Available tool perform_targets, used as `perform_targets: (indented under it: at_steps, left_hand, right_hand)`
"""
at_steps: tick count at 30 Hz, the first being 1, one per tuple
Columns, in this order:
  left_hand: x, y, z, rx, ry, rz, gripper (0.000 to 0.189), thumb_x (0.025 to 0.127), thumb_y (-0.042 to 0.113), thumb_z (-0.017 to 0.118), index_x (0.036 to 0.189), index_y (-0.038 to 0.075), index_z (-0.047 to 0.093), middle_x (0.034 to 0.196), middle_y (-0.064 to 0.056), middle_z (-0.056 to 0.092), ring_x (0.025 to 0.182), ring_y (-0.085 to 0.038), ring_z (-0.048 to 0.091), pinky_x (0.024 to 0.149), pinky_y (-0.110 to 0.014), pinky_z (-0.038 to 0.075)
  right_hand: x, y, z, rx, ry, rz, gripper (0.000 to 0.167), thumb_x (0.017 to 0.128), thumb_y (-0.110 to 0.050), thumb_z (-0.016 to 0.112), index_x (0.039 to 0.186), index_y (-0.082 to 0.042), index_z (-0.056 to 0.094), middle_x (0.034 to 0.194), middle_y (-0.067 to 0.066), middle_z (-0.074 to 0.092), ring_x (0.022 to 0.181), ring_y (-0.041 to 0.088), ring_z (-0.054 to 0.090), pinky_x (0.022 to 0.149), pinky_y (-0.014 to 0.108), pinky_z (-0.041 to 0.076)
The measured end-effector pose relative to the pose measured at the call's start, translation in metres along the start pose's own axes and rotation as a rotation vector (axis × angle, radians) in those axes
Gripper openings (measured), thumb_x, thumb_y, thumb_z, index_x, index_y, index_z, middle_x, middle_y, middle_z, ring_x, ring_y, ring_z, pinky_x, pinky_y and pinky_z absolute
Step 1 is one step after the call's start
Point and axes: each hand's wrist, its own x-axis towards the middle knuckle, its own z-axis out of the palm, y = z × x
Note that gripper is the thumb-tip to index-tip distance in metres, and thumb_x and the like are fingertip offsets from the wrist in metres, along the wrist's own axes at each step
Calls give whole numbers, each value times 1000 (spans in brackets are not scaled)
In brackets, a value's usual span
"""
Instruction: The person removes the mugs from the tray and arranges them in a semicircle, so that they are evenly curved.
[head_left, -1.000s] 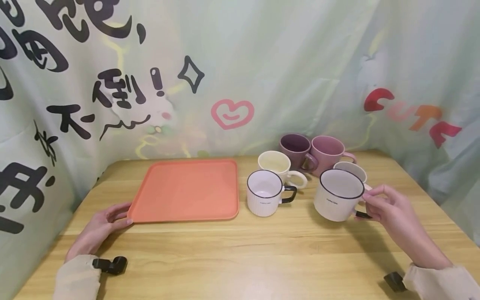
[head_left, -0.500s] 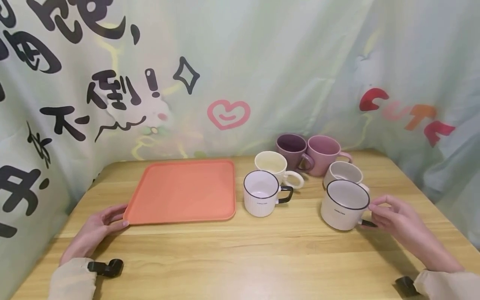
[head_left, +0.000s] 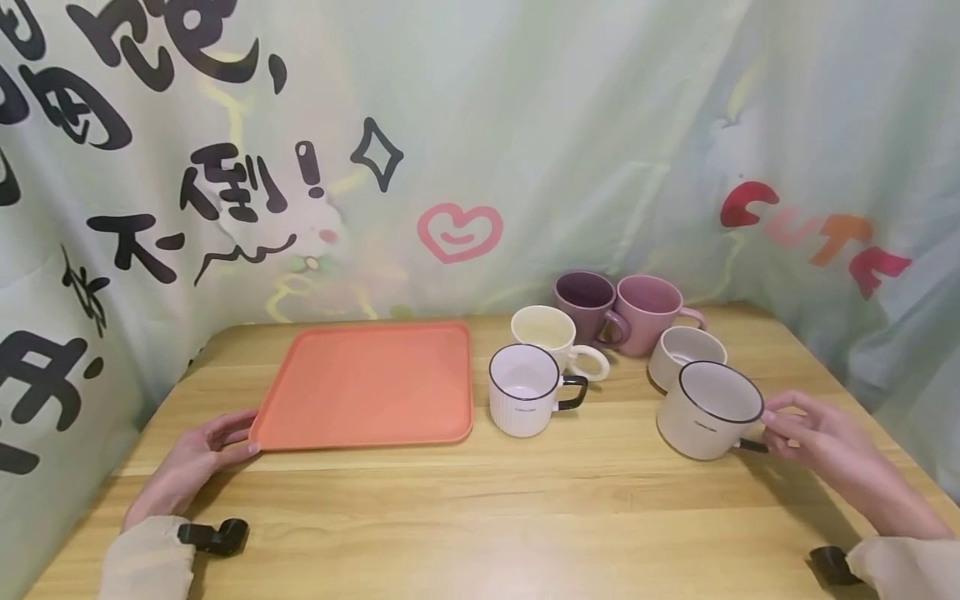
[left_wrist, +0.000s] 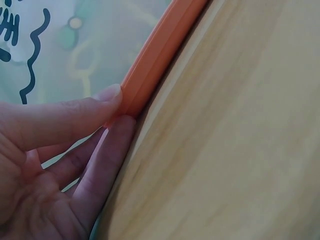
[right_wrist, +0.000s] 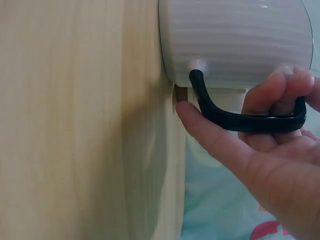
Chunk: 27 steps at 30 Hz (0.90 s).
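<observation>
My left hand (head_left: pixel 191 458) pinches the near left corner of an orange tray (head_left: pixel 367 383); in the left wrist view the thumb and a finger meet at the tray's edge (left_wrist: pixel 150 75). At the right, my right hand (head_left: pixel 832 442) holds a white mug (head_left: pixel 701 425) with a dark rim by its black handle (right_wrist: pixel 250 122). Fingers curl through that handle in the right wrist view. The mug tilts slightly, low over the table, and overlaps a small pale cup (head_left: pixel 667 362) behind it. A ribbed white mug (head_left: pixel 517 412) with a black handle stands beside the tray.
Behind the ribbed mug is a cream mug (head_left: pixel 540 327) with a ring handle. A dark purple mug (head_left: pixel 581 317) and a pink mug (head_left: pixel 641 329) stand at the back of the wooden table (head_left: pixel 450 517). A printed curtain (head_left: pixel 562 125) hangs behind.
The dark-rimmed mug has moved to the right and towards me in my right hand, uncovering more of the pale cup. The left hand stays at the tray's corner.
</observation>
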Motion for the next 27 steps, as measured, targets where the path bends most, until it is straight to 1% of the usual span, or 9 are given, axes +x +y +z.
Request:
perform_targets:
  at_steps: [2,4,8,12,17,22,25,27]
  left_hand:
    - [0,0,0,2,-1,-3,76,95,21,74,150,-12,34,144,-35,47,97,11,58,81,-12,45]
    - [0,-1,-1,6,-3,-2,76,95,21,73,151,-12,34,144,-35,47,98,11,57,81,-12,45]
    - [0,0,0,11,-11,5,74,96,22,72,151,-11,34,144,-34,48,99,12,56,82,-13,45]
    - [-1,1,0,26,-14,-5,75,97,24,72,151,-10,35,144,-33,49,99,12,56,81,-13,44]
    - [-2,3,0,51,-12,-7,76,96,27,72,152,-8,35,144,-32,50,100,14,52,82,-13,41]
    - [-1,3,0,32,-16,3,75,96,24,72,151,-10,35,144,-33,48,99,12,55,82,-12,43]
    - [-1,2,-1,27,-17,5,74,97,23,72,151,-11,35,144,-34,47,99,11,57,82,-13,44]
    - [-1,2,-3,51,-15,3,74,97,25,72,151,-10,35,145,-34,48,99,13,54,81,-12,43]
  right_hand:
    - [1,0,-2,-21,2,8,28,104,7,45,100,-13,65,70,1,55,63,13,50,59,28,41]
    - [1,1,-5,-19,2,13,29,104,7,45,100,-13,65,70,1,55,63,13,50,59,28,41]
    - [0,3,-11,32,-10,-17,33,103,10,42,99,-12,67,70,2,54,63,15,49,57,31,34]
    - [-1,7,-16,104,-29,-51,36,102,14,40,99,-9,67,70,3,55,64,17,48,57,33,33]
    - [-3,5,-21,162,-12,-47,36,102,15,40,100,-6,69,73,5,58,68,16,52,59,27,41]
    - [-4,2,-22,200,32,-4,35,102,14,42,101,-6,70,78,5,64,75,12,61,68,22,51]
    - [-4,1,-22,194,55,35,34,103,11,44,100,-8,71,80,5,66,78,10,64,71,21,53]
    - [-3,0,-22,180,56,56,33,104,9,45,101,-10,71,81,4,68,81,10,65,72,21,53]
